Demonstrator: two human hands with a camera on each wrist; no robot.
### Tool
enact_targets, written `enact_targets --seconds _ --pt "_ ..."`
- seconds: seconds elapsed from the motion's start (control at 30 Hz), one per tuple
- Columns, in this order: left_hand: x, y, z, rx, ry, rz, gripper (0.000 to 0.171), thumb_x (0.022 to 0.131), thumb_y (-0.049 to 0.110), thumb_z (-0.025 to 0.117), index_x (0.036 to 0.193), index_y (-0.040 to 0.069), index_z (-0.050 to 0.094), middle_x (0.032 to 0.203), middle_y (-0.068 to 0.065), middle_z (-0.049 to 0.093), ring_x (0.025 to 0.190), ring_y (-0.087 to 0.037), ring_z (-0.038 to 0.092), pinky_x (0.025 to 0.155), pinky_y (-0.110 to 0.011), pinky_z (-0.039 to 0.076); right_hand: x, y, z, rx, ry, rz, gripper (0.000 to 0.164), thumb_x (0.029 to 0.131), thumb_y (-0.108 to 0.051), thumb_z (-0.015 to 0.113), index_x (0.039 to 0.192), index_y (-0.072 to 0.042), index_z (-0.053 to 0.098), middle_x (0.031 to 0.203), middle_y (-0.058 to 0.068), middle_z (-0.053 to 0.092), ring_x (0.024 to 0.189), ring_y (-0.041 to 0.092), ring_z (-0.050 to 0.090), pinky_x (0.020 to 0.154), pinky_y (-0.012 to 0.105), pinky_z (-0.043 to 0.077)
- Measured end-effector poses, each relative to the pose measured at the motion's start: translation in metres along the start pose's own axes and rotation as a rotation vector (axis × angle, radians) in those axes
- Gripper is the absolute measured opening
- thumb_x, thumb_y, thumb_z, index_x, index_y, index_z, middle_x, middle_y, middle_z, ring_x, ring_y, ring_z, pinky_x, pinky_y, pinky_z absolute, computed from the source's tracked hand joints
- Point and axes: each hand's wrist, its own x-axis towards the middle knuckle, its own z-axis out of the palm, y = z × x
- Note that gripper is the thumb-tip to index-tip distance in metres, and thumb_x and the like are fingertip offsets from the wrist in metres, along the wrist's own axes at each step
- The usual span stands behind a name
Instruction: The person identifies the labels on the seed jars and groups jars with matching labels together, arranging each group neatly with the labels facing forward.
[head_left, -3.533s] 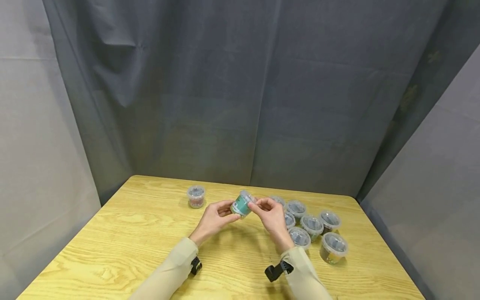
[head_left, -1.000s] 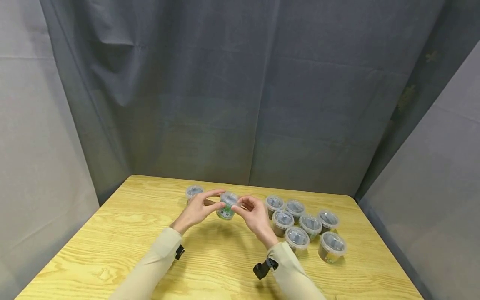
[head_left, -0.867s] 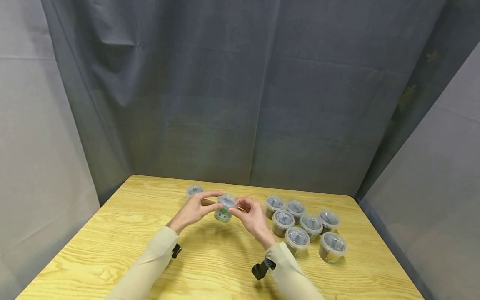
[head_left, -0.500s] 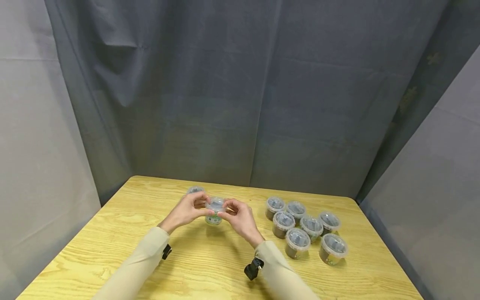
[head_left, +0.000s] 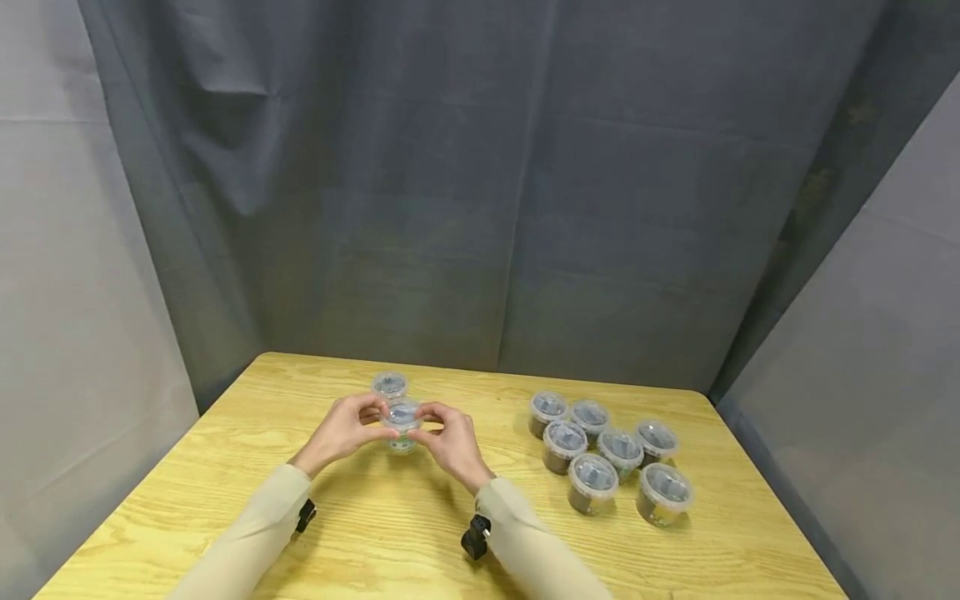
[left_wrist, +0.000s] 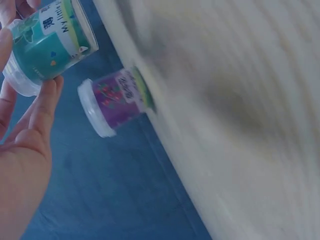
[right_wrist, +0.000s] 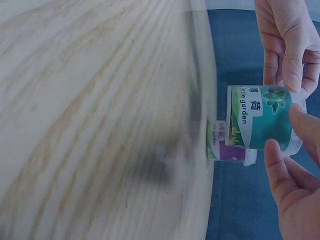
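Observation:
Both hands hold a small clear plastic tub (head_left: 402,415) with a teal label reading "little garden". It is upright, close over the wooden table, its lid on. My left hand (head_left: 341,429) pinches its left side near the lid between thumb and fingers. From the right, my right hand (head_left: 452,444) grips the lid rim the same way; its fingers and thumb show around the teal tub (right_wrist: 262,117) in the right wrist view. Just behind stands a similar lidded tub (head_left: 389,382), whose purple label (left_wrist: 120,97) shows in the left wrist view.
Several more lidded tubs stand grouped on the right of the table, among them a back-row tub (head_left: 548,407) and a front one (head_left: 664,493). Grey cloth (head_left: 420,208) hangs behind the wooden table (head_left: 360,533), with lighter panels at both sides.
Both hands have carried the teal tub left and lower, from near the group to just in front of the purple-label tub. Earlier tilted, it is now upright. The group on the right has stayed put.

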Motion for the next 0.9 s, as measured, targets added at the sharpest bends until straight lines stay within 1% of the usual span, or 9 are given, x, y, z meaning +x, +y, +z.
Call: enact_targets --seconds 0.07,0.2,0.33,0.43,0.6,0.77,0.8,0.9 --pt "-0.003 -0.005 -0.002 0.008 0.001 -0.011 0.029 0.077 0.029 0.084 0.092 0.012 0.066 0.103 -0.006 0.067 0.109 -0.029 0.066 0.098 -0.041 0.054 0.001 0.001 0.006 -0.025 -0.005 -0.003 0.025 0.083 -0.014 0.079 0.107 -0.009 0.071 0.114 0.006 0.070 0.107 0.025 0.068 0.081 0.021 0.058" --pt "-0.007 -0.015 -0.008 0.043 0.002 -0.040 0.027 0.075 0.028 0.085 0.088 0.014 0.067 0.107 -0.008 0.068 0.105 -0.028 0.068 0.093 -0.040 0.057 0.005 0.001 0.017 -0.051 -0.032 -0.014 0.024 0.084 -0.012 0.078 0.106 -0.008 0.071 0.112 0.009 0.071 0.101 0.028 0.070 0.077 0.021 0.059" --pt "-0.009 -0.022 -0.016 0.091 -0.006 -0.049 0.026 0.075 0.028 0.085 0.085 0.015 0.065 0.104 -0.007 0.070 0.102 -0.027 0.069 0.091 -0.042 0.057 0.011 0.001 0.028 -0.089 -0.059 -0.043 0.022 0.084 -0.012 0.077 0.105 -0.007 0.071 0.112 0.010 0.071 0.098 0.028 0.071 0.076 0.020 0.059" --pt "-0.008 -0.026 -0.020 0.107 -0.017 -0.053 0.026 0.075 0.026 0.085 0.083 0.012 0.064 0.101 -0.006 0.070 0.099 -0.025 0.069 0.091 -0.041 0.057 0.014 0.004 0.034 -0.108 -0.075 -0.053 0.022 0.084 -0.011 0.077 0.105 -0.006 0.071 0.112 0.011 0.071 0.098 0.028 0.071 0.076 0.020 0.059" --pt "-0.008 -0.031 -0.022 0.124 -0.024 -0.069 0.025 0.075 0.023 0.086 0.080 0.012 0.064 0.102 -0.006 0.070 0.098 -0.022 0.068 0.090 -0.038 0.058 0.017 0.006 0.041 -0.133 -0.080 -0.050 0.021 0.085 -0.011 0.076 0.104 -0.006 0.072 0.112 0.011 0.072 0.097 0.027 0.071 0.074 0.019 0.058" --pt "-0.005 -0.033 -0.024 0.131 -0.017 -0.063 0.025 0.073 0.022 0.087 0.079 0.011 0.065 0.103 -0.008 0.069 0.099 -0.024 0.068 0.090 -0.040 0.058 0.020 0.004 0.043 -0.137 -0.064 -0.077 0.018 0.086 -0.009 0.075 0.103 -0.004 0.072 0.111 0.013 0.072 0.098 0.030 0.071 0.074 0.019 0.058" --pt "-0.004 -0.034 -0.025 0.139 -0.021 -0.057 0.025 0.074 0.023 0.086 0.079 0.010 0.065 0.104 -0.009 0.069 0.099 -0.026 0.068 0.090 -0.041 0.058 0.020 0.004 0.043 -0.137 -0.062 -0.079 0.018 0.086 -0.008 0.075 0.103 -0.004 0.072 0.111 0.013 0.072 0.098 0.030 0.071 0.073 0.019 0.058" --pt "-0.003 -0.033 -0.026 0.159 -0.037 -0.068 0.026 0.074 0.025 0.086 0.079 0.011 0.065 0.107 -0.009 0.069 0.102 -0.027 0.068 0.091 -0.041 0.057 0.019 0.004 0.044 -0.130 -0.058 -0.070 0.018 0.086 -0.009 0.075 0.103 -0.004 0.072 0.112 0.013 0.072 0.098 0.030 0.071 0.073 0.019 0.059"
